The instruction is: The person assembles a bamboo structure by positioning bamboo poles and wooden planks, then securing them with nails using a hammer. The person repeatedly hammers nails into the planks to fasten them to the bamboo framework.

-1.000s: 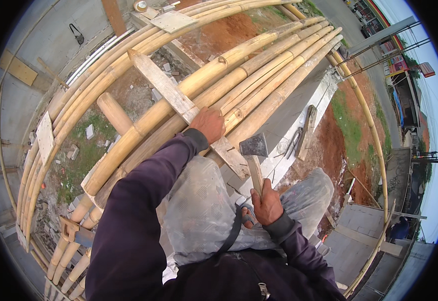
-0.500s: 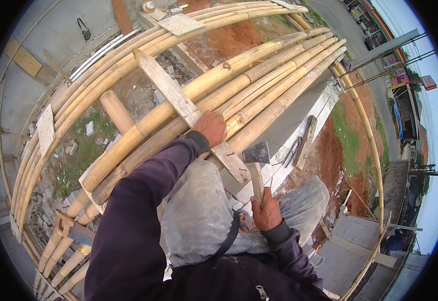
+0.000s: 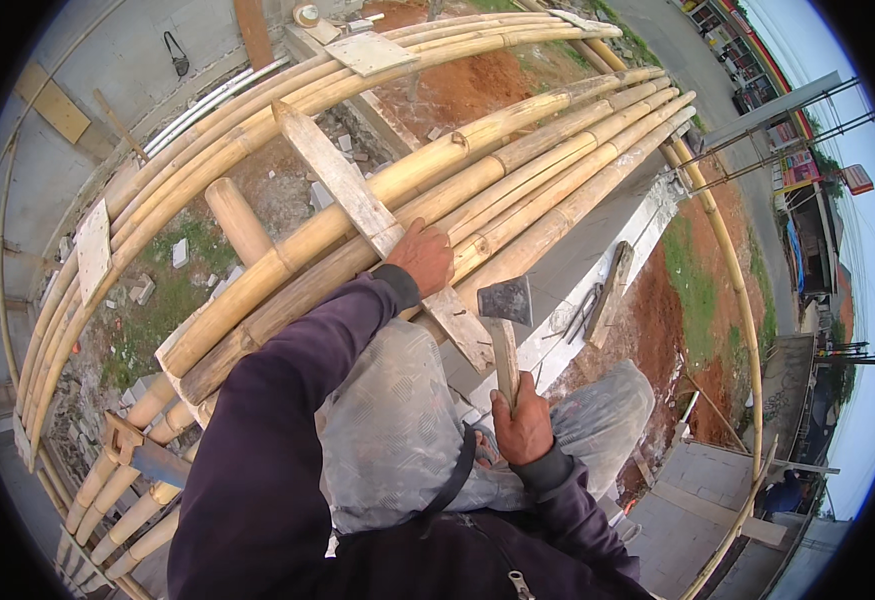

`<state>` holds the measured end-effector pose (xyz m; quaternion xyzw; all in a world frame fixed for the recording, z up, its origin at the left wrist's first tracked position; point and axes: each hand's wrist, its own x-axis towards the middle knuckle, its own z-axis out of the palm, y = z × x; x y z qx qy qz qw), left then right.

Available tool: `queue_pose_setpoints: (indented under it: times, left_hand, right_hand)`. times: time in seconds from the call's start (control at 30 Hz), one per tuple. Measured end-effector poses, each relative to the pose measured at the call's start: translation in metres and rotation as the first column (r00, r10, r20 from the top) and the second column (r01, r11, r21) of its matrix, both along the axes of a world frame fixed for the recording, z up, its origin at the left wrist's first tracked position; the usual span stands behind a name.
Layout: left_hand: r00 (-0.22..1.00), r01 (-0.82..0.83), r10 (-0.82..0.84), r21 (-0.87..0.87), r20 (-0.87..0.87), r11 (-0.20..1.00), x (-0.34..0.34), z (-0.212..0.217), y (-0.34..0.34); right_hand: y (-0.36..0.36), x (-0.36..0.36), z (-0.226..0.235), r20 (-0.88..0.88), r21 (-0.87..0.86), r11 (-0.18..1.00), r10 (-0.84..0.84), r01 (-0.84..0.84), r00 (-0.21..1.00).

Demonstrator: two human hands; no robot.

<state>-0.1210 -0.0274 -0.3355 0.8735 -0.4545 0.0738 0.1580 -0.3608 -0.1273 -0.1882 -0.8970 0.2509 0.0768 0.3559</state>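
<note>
My left hand (image 3: 421,258) is closed over the edges of a narrow wooden plank (image 3: 341,178), which lies crosswise over several thick bamboo poles (image 3: 487,165). Nails stick out of the plank's near end, below that hand. In my right hand (image 3: 524,425) is a hatchet (image 3: 506,302), gripped round its wooden handle, its dark metal head upward. The head hangs just right of the plank's nailed end, apart from it. My fingers hide part of the plank and of the handle.
A handsaw (image 3: 144,450) rests on bamboo at the lower left. On the white block wall (image 3: 597,285) lie loose nails and a short nailed board (image 3: 610,293). Curved bamboo rails (image 3: 247,145) with small board pieces run along the far side. Ground with rubble shows below.
My right hand and the hatchet have shifted slightly left and up. My left hand keeps its hold on the plank. The whole view has moved a little.
</note>
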Motion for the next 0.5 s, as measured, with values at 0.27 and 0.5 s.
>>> queue_pose_setpoints:
  times: [0.27, 0.5]
  left_hand:
    - [1.0, 0.005, -0.004, -0.074, 0.014, 0.997, -0.005, -0.017, -0.001]
    - [0.999, -0.036, 0.035, -0.01, -0.038, 0.999, -0.006, -0.007, -0.001]
  right_hand:
    - [-0.001, 0.01, 0.088, 0.892, 0.422, 0.907, -0.418, -0.012, -0.173]
    - [-0.012, -0.002, -0.011, 0.18, 0.209, 0.952, -0.264, 0.225, 0.948]
